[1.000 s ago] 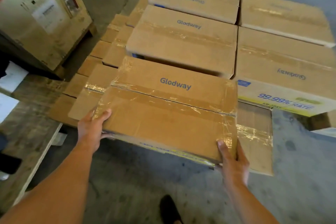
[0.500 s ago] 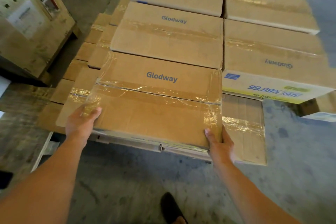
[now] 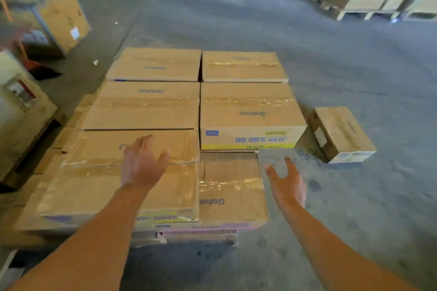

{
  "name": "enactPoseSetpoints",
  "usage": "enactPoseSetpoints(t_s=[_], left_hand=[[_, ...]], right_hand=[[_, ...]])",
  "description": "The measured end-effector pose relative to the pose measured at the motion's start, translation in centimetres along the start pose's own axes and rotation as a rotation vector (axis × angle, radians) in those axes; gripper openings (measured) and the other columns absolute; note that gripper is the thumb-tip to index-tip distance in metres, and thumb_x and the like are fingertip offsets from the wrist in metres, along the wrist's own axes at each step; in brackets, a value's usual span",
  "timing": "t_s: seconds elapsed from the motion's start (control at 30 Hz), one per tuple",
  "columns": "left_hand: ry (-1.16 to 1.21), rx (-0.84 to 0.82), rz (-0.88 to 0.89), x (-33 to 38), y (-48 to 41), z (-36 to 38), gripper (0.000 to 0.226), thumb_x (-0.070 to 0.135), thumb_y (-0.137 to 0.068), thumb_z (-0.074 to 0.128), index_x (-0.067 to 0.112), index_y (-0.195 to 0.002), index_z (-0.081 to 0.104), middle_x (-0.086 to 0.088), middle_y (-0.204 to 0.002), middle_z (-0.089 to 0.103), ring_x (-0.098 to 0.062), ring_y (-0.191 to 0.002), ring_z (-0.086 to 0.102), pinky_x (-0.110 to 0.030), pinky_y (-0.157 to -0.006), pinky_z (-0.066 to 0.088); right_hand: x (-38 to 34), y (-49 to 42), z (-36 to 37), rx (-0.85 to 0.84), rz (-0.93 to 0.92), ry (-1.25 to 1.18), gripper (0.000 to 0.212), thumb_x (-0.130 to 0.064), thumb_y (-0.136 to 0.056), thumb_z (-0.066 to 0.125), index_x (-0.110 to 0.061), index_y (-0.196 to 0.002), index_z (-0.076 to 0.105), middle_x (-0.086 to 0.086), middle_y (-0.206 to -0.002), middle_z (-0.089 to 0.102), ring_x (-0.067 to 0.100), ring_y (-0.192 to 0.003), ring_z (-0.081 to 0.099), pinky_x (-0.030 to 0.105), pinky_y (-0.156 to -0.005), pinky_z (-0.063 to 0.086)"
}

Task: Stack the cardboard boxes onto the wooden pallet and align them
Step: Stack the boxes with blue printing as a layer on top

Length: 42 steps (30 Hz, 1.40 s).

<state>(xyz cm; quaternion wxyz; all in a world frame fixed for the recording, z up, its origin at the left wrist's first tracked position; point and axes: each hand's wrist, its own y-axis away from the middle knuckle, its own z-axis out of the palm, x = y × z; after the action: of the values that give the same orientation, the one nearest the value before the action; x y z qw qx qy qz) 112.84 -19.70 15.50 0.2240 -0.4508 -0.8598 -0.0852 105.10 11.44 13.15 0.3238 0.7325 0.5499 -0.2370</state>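
Left hand (image 3: 142, 163) fingers spread, empty, over near-left Glodway box (image 3: 94, 186), hiding its logo. Right hand (image 3: 287, 183) fingers spread, empty, beside lower Glodway box (image 3: 230, 196). Pallet mostly hidden.

1. Dim, flat warehouse light; shadows stay soft.
2. Glare streaks the tape on the box (image 3: 132, 168) under the left hand (image 3: 142, 163).
3. Motion blur softens everything, worst far left of both hands.
4. Wide-angle bending at the edges.
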Motion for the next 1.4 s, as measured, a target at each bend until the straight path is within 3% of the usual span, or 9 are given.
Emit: enactPoseSetpoints(t_s=[0.13, 0.27, 0.47, 0.73, 0.97, 1.13, 1.4], left_hand=[[-0.033, -0.047, 0.209, 16.0, 2.3, 1.1, 0.057, 0.037, -0.093, 0.066, 0.005, -0.139, 0.053, -0.019, -0.139, 0.055, -0.042, -0.123, 0.051, -0.046, -0.103, 0.041], [-0.029, -0.077, 0.394, 30.7, 4.6, 3.7, 0.06, 0.043, -0.095, 0.059, 0.01, -0.144, 0.048, -0.014, -0.144, 0.052, -0.038, -0.126, 0.048, -0.043, -0.108, 0.038], [-0.054, -0.118, 0.57, 46.7, 6.7, 9.9, 0.062, 0.043, -0.097, 0.058, 0.013, -0.148, 0.042, -0.009, -0.15, 0.046, -0.032, -0.134, 0.043, -0.042, -0.112, 0.031], [-0.108, -0.272, 0.751, 58.3, 1.6, 22.8, 0.071, 0.043, -0.091, 0.066, 0.005, -0.147, 0.044, -0.016, -0.146, 0.05, -0.035, -0.134, 0.045, -0.045, -0.116, 0.03], [-0.194, -0.467, 0.892, 67.9, -12.3, 37.5, 0.073, 0.046, -0.092, 0.064, 0.005, -0.149, 0.041, -0.014, -0.15, 0.046, -0.031, -0.138, 0.043, -0.043, -0.12, 0.024], [-0.264, -0.629, 0.916, 73.9, -21.7, 47.6, 0.073, 0.048, -0.094, 0.06, 0.008, -0.151, 0.038, -0.01, -0.154, 0.041, -0.027, -0.141, 0.038, -0.037, -0.119, 0.024], [-0.329, -0.769, 0.837, 79.4, -31.7, 62.7, 0.072, 0.048, -0.092, 0.062, 0.009, -0.149, 0.042, -0.01, -0.15, 0.046, -0.03, -0.135, 0.044, -0.041, -0.112, 0.037]], right_hand=[[4.5, -4.4, -12.4, 0.102, -0.064, 0.027, 0.075, -0.051, -0.092, 0.065, -0.018, -0.154, 0.04, 0.008, -0.156, 0.043, 0.031, -0.142, 0.041, 0.044, -0.113, 0.035], [9.8, -8.3, -23.9, 0.211, -0.038, 0.026, 0.069, -0.053, -0.092, 0.064, -0.017, -0.148, 0.045, 0.011, -0.148, 0.052, 0.036, -0.132, 0.05, 0.042, -0.102, 0.042], [16.3, -13.5, -33.2, 0.299, 0.053, -0.038, 0.07, -0.052, -0.094, 0.061, -0.018, -0.152, 0.042, 0.013, -0.149, 0.051, 0.036, -0.133, 0.049, 0.043, -0.106, 0.039], [22.4, -24.6, -35.2, 0.302, 0.204, -0.052, 0.079, -0.061, -0.093, 0.057, -0.017, -0.155, 0.034, 0.008, -0.159, 0.039, 0.03, -0.144, 0.039, 0.044, -0.115, 0.033], [24.2, -43.0, -33.8, 0.309, 0.382, -0.1, 0.083, -0.065, -0.092, 0.055, -0.02, -0.157, 0.031, 0.007, -0.162, 0.035, 0.029, -0.147, 0.033, 0.046, -0.118, 0.03], [24.0, -55.2, -32.4, 0.288, 0.51, -0.125, 0.082, -0.062, -0.092, 0.056, -0.018, -0.157, 0.031, 0.008, -0.161, 0.035, 0.028, -0.148, 0.032, 0.044, -0.118, 0.029], [28.2, -70.1, -26.5, 0.218, 0.769, -0.251, 0.078, -0.059, -0.094, 0.055, -0.019, -0.157, 0.032, 0.008, -0.16, 0.037, 0.028, -0.147, 0.035, 0.045, -0.117, 0.031]])
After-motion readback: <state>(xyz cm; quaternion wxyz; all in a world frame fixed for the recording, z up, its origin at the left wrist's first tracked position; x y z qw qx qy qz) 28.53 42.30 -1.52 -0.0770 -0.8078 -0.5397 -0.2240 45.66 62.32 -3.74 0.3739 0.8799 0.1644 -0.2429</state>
